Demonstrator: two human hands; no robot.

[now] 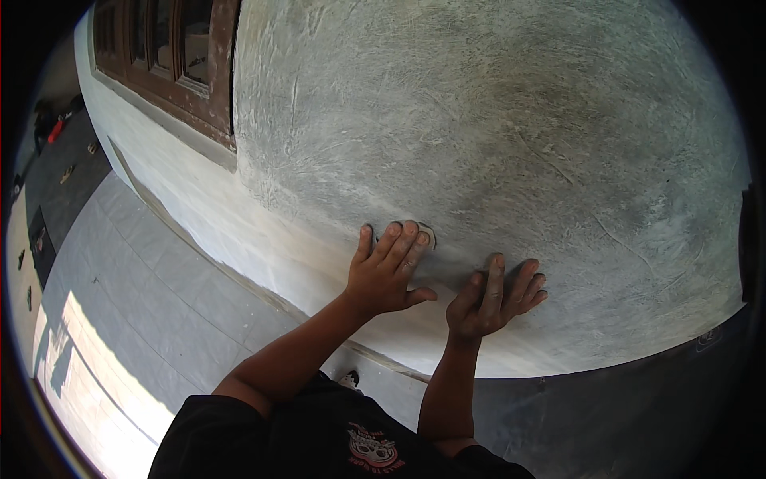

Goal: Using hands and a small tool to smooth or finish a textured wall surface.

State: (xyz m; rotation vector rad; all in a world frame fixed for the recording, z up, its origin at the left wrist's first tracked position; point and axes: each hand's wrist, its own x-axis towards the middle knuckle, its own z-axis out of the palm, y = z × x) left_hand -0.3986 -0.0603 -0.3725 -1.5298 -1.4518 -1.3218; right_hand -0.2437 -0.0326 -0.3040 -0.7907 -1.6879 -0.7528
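My left hand [388, 271] lies with its fingers stretched up the rough grey plastered wall [415, 136], thumb out to the right. Pressed between its fingers and the plaster is a small beige piece with a dark edge, which looks like folded sandpaper [428, 235]; most of it is hidden under the fingers. To the right and slightly lower, my right hand [495, 299] is against the same wall with its fingers spread and nothing visible in it. Pale dust coats the fingers of both hands.
A brown wooden window frame [219, 104] with glass panes is set in the wall at the upper left. Grey floor tiles [191, 271] run along the wall's foot, with a sunlit patch [100, 383] at lower left. A shoe [349, 379] shows below my left forearm.
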